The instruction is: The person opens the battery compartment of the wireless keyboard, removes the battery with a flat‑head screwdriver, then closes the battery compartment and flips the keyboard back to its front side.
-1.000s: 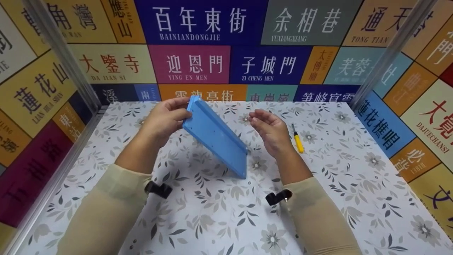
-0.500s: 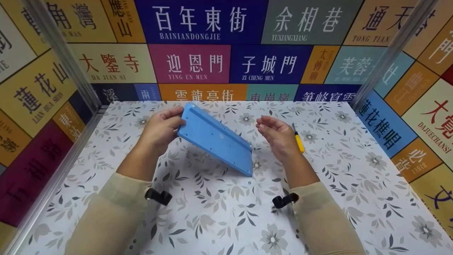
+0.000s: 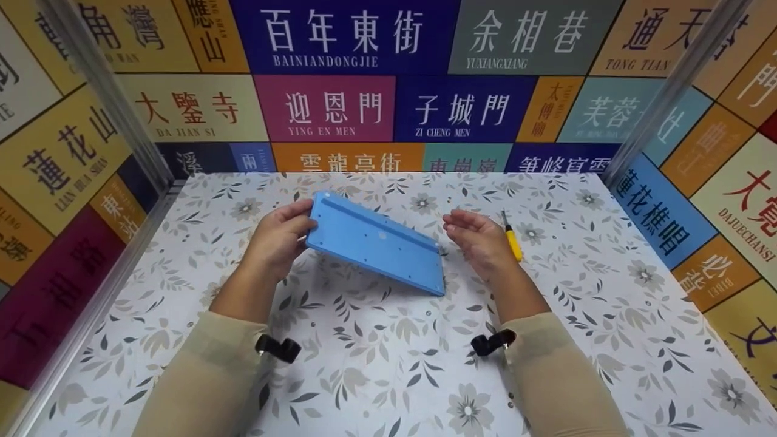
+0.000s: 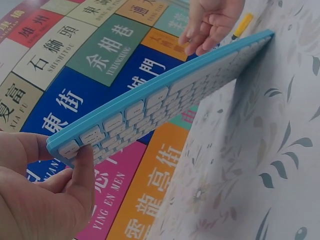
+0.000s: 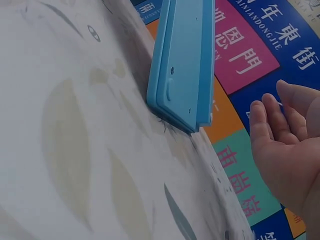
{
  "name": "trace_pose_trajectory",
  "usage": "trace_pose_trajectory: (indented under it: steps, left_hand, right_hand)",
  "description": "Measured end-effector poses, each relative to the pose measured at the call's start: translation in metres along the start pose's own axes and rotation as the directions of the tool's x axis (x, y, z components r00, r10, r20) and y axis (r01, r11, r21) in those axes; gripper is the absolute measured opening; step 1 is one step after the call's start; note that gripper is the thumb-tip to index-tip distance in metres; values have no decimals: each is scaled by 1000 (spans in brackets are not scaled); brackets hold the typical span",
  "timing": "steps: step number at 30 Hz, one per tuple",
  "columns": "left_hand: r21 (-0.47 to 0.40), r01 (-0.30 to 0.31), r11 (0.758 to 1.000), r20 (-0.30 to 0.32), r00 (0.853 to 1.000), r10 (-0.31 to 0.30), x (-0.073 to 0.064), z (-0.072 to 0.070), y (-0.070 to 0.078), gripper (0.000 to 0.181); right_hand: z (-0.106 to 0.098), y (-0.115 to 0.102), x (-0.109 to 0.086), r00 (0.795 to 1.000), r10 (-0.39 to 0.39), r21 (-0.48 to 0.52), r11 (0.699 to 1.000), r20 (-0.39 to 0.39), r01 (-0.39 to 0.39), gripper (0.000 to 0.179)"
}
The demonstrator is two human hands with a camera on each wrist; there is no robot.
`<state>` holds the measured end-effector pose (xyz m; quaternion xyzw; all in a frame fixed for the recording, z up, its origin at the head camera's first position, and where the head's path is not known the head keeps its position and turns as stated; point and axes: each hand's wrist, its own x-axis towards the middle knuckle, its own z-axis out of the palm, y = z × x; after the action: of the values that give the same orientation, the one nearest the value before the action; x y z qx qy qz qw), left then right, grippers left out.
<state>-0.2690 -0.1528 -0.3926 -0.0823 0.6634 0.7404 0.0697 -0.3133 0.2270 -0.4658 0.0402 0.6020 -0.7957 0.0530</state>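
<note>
A blue keyboard [image 3: 379, 246] is held tilted by my left hand [image 3: 276, 240], its underside up toward the head view and its right end low on the table. In the left wrist view the thumb and fingers of that hand pinch one end of the keyboard [image 4: 165, 95], whose white keys face down. My right hand [image 3: 482, 243] is just right of the keyboard's low end, apart from it, with loosely bent fingers and nothing in it. The right wrist view shows a gap between this hand [image 5: 290, 135] and the keyboard [image 5: 180, 70].
A screwdriver with a yellow handle [image 3: 513, 244] lies behind the right hand, its shaft pointing away. The table [image 3: 376, 376] has a white floral cover, with several tiny dark bits that may be screws. Sign-patterned walls [image 3: 328, 109] stand at the back and sides.
My left hand has come down, lowering the keyboard's raised end, so its tilt is flatter and its low end has slid right. My right hand has moved slightly right and toward me.
</note>
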Motion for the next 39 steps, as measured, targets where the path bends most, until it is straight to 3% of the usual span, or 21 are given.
trace_pose_trajectory:
  steps: [7, 12, 24, 39]
  left_hand:
    - [28, 12, 1000, 6, 1000, -12, 1, -1, -6, 62]
    - [72, 25, 997, 3, 1000, -25, 2, -2, -6, 60]
    - [112, 5, 994, 24, 1000, -7, 9, -7, -20, 60]
    - [233, 32, 972, 47, 998, -44, 19, -13, -34, 65]
  right_hand:
    - [-10, 4, 1, 991, 131, -128, 983, -25, -133, 54]
    - [-14, 7, 2, 982, 191, -142, 972, -3, -190, 56]
    - [-16, 7, 3, 972, 234, -141, 962, -13, -234, 55]
    - [-19, 9, 4, 974, 227, -111, 967, -18, -228, 54]
